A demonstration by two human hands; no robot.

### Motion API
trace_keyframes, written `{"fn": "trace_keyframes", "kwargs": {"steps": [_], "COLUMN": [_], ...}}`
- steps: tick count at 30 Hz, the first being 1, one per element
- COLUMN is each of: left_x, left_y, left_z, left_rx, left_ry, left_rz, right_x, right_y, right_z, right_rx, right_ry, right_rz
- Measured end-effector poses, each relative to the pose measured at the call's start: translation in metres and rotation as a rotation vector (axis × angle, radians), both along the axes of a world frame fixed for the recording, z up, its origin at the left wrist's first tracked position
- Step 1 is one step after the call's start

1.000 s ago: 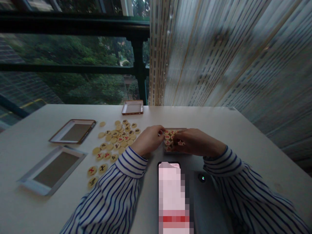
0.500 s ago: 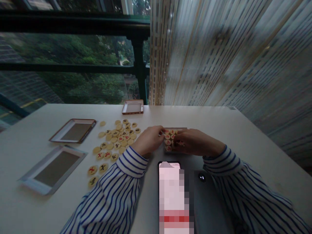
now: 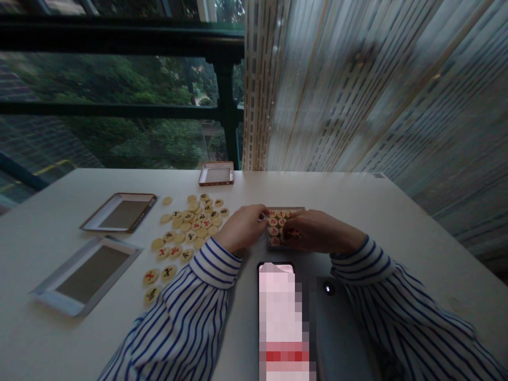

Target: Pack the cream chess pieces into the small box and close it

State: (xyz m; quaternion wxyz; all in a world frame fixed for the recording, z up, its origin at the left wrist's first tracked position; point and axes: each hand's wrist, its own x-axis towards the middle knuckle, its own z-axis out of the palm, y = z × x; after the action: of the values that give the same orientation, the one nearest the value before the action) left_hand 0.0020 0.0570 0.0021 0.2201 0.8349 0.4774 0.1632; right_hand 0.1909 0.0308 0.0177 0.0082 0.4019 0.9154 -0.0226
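A small shallow box (image 3: 296, 208) stands in front of me, holding rows of round Chinese chess pieces (image 3: 273, 231) with red characters. My left hand (image 3: 245, 227) is closed at the box's left edge, thumb and fingers gripping its side. Over the right half of the box, my right hand (image 3: 323, 230) bends down with its fingers curled among the pieces. It hides that part of the box, and I cannot see what its fingertips hold. Many loose chess pieces (image 3: 186, 227), some with black or red characters and some blank side up, lie left of my left hand.
A brown-rimmed tray-like lid (image 3: 84, 229) and a pale open tray (image 3: 43, 292) lie at the left. Another small lid (image 3: 216, 184) sits at the table's far edge. A phone (image 3: 278, 307) lies before me, beside a dark grey device (image 3: 341, 328).
My right hand's fingers have shifted slightly over the box, showing a little more of the top row of pieces. My left hand and the loose pieces stay in place.
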Motion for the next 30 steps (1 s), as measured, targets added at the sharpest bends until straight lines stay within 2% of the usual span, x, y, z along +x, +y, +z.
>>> {"fn": "trace_keyframes", "kwargs": {"steps": [30], "left_x": [0.0002], "left_y": [0.0002], "left_z": [-0.0010], "left_rx": [0.021], "left_ry": [0.032], "left_rz": [-0.011], "right_x": [0.0003], "right_y": [0.0012], "right_z": [-0.0005], "right_rx": [-0.112], "right_ry": [-0.042], "right_rz": [-0.050]}}
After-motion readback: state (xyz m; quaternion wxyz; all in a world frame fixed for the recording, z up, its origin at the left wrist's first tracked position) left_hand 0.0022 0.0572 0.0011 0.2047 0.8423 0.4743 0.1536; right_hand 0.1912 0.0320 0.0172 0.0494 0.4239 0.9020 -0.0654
